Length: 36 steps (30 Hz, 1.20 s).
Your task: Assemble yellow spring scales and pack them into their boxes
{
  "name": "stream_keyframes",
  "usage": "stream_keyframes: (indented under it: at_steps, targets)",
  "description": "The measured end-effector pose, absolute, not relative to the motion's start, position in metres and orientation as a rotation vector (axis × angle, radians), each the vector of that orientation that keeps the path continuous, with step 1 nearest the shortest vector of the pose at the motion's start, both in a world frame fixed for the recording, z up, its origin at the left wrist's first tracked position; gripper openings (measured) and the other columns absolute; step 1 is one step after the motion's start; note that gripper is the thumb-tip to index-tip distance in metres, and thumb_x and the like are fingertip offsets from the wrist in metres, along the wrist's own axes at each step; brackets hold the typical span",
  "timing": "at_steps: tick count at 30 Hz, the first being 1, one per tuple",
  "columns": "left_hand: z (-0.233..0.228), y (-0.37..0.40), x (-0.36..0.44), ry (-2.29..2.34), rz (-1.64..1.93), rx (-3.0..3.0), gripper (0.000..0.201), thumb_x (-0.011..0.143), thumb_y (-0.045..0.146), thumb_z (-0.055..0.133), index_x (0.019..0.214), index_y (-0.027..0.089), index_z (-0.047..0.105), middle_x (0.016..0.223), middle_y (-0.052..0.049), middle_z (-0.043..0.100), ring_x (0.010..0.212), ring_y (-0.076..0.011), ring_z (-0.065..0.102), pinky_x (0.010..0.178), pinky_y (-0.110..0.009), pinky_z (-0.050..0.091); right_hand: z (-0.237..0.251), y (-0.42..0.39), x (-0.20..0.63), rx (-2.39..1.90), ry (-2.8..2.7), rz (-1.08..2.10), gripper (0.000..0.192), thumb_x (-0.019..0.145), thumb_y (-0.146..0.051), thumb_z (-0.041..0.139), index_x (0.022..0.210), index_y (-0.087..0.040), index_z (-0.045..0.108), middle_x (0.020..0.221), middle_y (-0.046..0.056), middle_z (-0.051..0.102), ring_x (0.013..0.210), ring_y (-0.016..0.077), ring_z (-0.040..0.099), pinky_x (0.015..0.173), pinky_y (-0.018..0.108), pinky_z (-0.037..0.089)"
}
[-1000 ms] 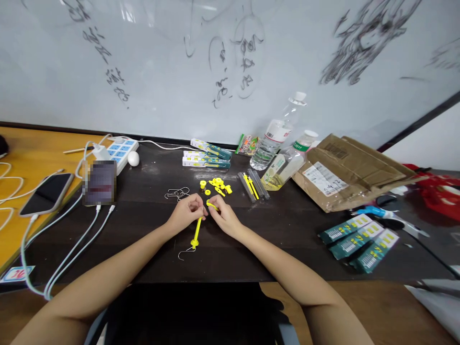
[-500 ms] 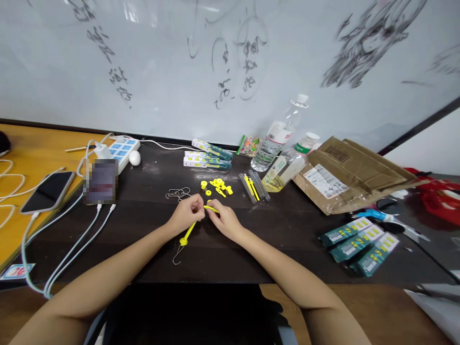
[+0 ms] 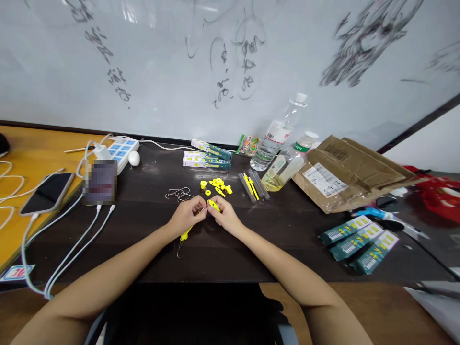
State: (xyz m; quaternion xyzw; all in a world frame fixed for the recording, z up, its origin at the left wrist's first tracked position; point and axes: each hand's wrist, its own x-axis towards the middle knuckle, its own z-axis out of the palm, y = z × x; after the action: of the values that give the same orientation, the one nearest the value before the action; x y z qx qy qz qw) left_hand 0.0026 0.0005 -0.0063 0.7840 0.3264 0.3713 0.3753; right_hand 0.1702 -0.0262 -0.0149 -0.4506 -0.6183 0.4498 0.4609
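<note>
My left hand (image 3: pixel 189 214) is closed round a thin yellow rod (image 3: pixel 186 233), whose lower end sticks out below the fingers with a bent wire hook (image 3: pixel 178 249) hanging from it. In my right hand (image 3: pixel 225 215), thumb and fingers pinch a small flat yellow plastic piece (image 3: pixel 213 205). The fingertips of both hands nearly meet, and the spot between them is too small to make out. Just beyond lie several loose yellow plastic parts (image 3: pixel 220 184). Beside them, by the left hand, is a pile of bent wire hooks (image 3: pixel 178 193).
Clear tubes with yellow rods (image 3: pixel 252 186) lie right of the loose parts. Behind are small boxes (image 3: pixel 207 161), a water bottle (image 3: pixel 275 141) and a tilted drink bottle (image 3: pixel 287 165). A cardboard parcel (image 3: pixel 345 177) and green packets (image 3: pixel 354 239) occupy the right; phones and cables are left.
The yellow piece in my right hand has turned so its broad face shows. My left hand has tipped slightly, and less of the yellow rod shows below it.
</note>
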Motion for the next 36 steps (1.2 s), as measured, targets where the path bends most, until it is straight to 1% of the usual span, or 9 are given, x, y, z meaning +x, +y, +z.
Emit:
stream_keyframes:
  at_steps: [4,7,9,13,17,20,24,31,36]
  targets:
    - [-0.0067,0.0017,0.0013,0.827,0.945,2.059,0.005,0.08,0.021,0.054,0.078,0.018,0.051,0.067,0.005,0.054,0.058,-0.0069,0.05,0.058,-0.018,0.04,-0.0161,-0.0231,0.1713,-1.128,-1.458,1.22,0.028,0.078,-0.046,0.059,0.081,-0.019,0.051,0.056,-0.009,0.041,0.033,0.003,0.03,0.031,0.018,0.027]
    - [-0.0049,0.0012,0.0015,0.816,0.935,2.07,0.004,0.08,0.021,0.053,0.078,0.018,0.051,0.068,0.004,0.056,0.059,-0.0074,0.051,0.059,-0.018,0.041,-0.0163,-0.0223,0.1723,-1.126,-1.444,1.236,0.027,0.076,-0.043,0.06,0.078,-0.018,0.052,0.057,-0.008,0.041,0.032,0.0022,0.03,0.03,0.017,0.03]
    - [-0.0035,0.0,0.0021,0.826,0.926,2.08,0.002,0.08,0.02,0.053,0.078,0.018,0.052,0.069,0.004,0.057,0.06,-0.0081,0.053,0.06,-0.018,0.042,-0.0163,-0.0226,0.1723,-1.141,-1.444,1.226,0.024,0.075,-0.04,0.06,0.077,-0.018,0.051,0.056,-0.009,0.041,0.032,0.0023,0.03,0.03,0.017,0.028]
    - [-0.0039,-0.0028,0.003,0.928,0.905,2.15,0.003,0.08,0.02,0.052,0.081,0.019,0.055,0.068,0.003,0.059,0.06,-0.009,0.054,0.062,-0.019,0.043,-0.0166,-0.0242,0.1713,-1.198,-1.491,1.111,0.017,0.075,-0.034,0.058,0.075,-0.018,0.052,0.053,-0.008,0.041,0.036,0.004,0.033,0.035,0.018,0.027]
    - [-0.0064,-0.0037,0.0025,0.985,0.883,2.238,0.003,0.077,0.019,0.052,0.078,0.019,0.055,0.066,0.004,0.057,0.059,-0.009,0.052,0.062,-0.019,0.041,-0.0162,-0.0258,0.1703,-1.215,-1.564,0.966,0.014,0.075,-0.03,0.056,0.072,-0.017,0.053,0.058,-0.006,0.043,0.047,0.0057,0.035,0.046,0.019,0.03]
    - [-0.006,-0.0041,0.0021,0.978,0.856,2.253,0.002,0.076,0.017,0.051,0.075,0.019,0.052,0.062,0.004,0.054,0.056,-0.0087,0.049,0.06,-0.018,0.039,-0.0144,-0.0268,0.1695,-1.226,-1.609,0.928,0.014,0.074,-0.029,0.056,0.07,-0.017,0.052,0.06,-0.006,0.041,0.051,0.0063,0.033,0.05,0.02,0.029]
    - [-0.0038,-0.0053,0.0023,0.971,0.858,2.231,0.003,0.074,0.017,0.052,0.071,0.019,0.051,0.06,0.005,0.05,0.055,-0.0082,0.046,0.057,-0.017,0.037,-0.0115,-0.0283,0.1683,-1.24,-1.628,0.926,0.015,0.074,-0.03,0.055,0.07,-0.017,0.05,0.059,-0.006,0.038,0.051,0.0067,0.031,0.05,0.021,0.028]
    - [-0.0049,-0.0026,0.0025,0.831,0.854,2.012,0.001,0.073,0.017,0.052,0.072,0.018,0.052,0.061,0.005,0.051,0.055,-0.0078,0.046,0.055,-0.017,0.038,-0.0105,-0.0289,0.1683,-1.234,-1.617,0.931,0.013,0.072,-0.029,0.055,0.068,-0.018,0.048,0.056,-0.007,0.034,0.05,0.0066,0.028,0.049,0.021,0.025]
    - [-0.0055,-0.0014,0.0022,0.819,0.851,1.999,0.002,0.073,0.018,0.053,0.071,0.017,0.052,0.058,0.005,0.05,0.054,-0.0077,0.044,0.053,-0.017,0.036,-0.0082,-0.0296,0.1694,-1.248,-1.659,0.905,0.012,0.072,-0.028,0.054,0.069,-0.018,0.049,0.055,-0.007,0.033,0.05,0.0068,0.027,0.049,0.021,0.025]
